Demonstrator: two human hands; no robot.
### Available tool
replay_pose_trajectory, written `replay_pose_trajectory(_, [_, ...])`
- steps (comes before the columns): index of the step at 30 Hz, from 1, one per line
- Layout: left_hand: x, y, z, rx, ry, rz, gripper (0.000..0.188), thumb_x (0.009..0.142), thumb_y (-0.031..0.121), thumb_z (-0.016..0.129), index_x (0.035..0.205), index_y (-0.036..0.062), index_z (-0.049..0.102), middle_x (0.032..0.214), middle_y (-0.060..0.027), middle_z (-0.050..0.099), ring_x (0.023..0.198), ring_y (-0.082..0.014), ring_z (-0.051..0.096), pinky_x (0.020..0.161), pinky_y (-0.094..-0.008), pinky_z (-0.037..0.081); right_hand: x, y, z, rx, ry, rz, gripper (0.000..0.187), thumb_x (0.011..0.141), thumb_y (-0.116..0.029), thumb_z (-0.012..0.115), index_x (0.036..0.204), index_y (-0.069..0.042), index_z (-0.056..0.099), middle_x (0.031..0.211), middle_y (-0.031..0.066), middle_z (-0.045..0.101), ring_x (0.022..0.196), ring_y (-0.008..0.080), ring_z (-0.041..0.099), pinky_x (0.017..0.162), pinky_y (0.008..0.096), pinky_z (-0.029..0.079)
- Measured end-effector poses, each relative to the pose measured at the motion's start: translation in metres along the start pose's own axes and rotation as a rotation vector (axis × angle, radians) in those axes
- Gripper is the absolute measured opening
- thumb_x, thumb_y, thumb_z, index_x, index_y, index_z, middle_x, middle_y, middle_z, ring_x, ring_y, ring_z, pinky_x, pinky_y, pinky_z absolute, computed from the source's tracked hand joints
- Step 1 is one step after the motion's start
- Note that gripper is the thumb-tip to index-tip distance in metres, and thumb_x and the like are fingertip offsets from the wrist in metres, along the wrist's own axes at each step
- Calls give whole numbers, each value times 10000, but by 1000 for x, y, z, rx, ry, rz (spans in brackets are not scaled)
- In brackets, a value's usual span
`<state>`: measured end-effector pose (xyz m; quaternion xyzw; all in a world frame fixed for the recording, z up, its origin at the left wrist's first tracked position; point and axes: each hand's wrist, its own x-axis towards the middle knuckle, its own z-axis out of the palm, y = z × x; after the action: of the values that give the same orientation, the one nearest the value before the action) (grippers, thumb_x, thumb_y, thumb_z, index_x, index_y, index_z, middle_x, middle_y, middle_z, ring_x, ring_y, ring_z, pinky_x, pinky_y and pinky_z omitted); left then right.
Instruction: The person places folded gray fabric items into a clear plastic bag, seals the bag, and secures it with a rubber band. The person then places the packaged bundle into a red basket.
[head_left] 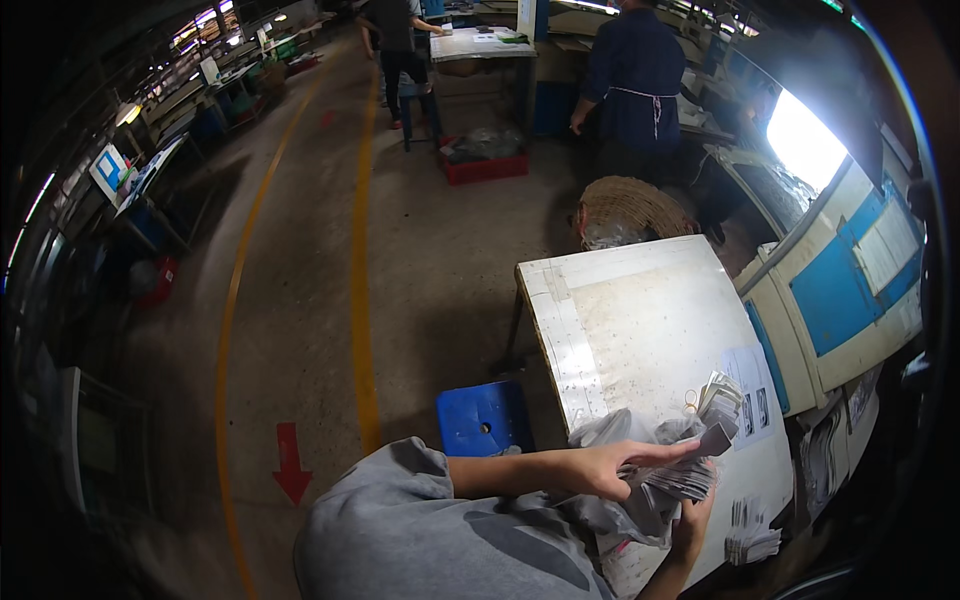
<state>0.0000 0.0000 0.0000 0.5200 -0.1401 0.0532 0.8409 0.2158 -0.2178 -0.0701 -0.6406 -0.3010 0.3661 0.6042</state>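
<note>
Over the near part of the white table [650, 320], both hands are at a stack of thin grey flat pieces [672, 482]. My left hand [625, 465] reaches across from the left, thumb and fingers around the stack's upper side. From below, my right hand [697, 510] grips its right end, its fingers partly hidden. A see-through plastic bag [610, 515] lies crumpled around and under the stack. Just beyond my hands stands a fanned bundle of similar pieces [718, 400], beside a printed sheet [757, 395]. More pieces lie in a small pile [752, 535] to the right.
A blue stool [486, 418] stands left of the table. At its far end is a wicker basket [635, 212] holding plastic. A cream and blue machine [840, 280] borders the right side. A person in dark clothes [635, 80] stands beyond; a red crate [485, 160] sits on the floor.
</note>
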Motion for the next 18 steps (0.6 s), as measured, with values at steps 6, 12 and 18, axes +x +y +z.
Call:
replay_pose_trajectory(6, [-12, -4, -6, 25, 78, 13, 1125, 655, 16, 565, 1727, 25, 225, 1810, -130, 202, 1660, -238, 198, 1355, -398, 95, -9, -13, 28, 77, -52, -29, 855, 811, 26, 648, 1595, 16, 309, 1496, 148, 517, 1358, 252, 564, 1175, 368, 423])
replay_pose_trajectory(12, [-4, 3, -6, 97, 123, 60, 1115, 654, -8, 546, 1722, 13, 228, 1810, -130, 201, 1664, -235, 178, 1353, -387, 82, 3, 4, 17, 116, -1, -189, 820, 832, 55, 634, 1600, 33, 346, 1520, 170, 527, 1388, 262, 560, 1191, 386, 424])
replay_pose_trajectory(18, [-8, 20, -13, 147, 151, 6, 1130, 635, 14, 527, 1719, -7, 209, 1811, -156, 186, 1671, -237, 145, 1353, -379, 58, -13, -9, 13, 88, 243, -280, 830, 890, -116, 815, 1581, 39, 382, 1520, 164, 538, 1398, 271, 553, 1186, 413, 431])
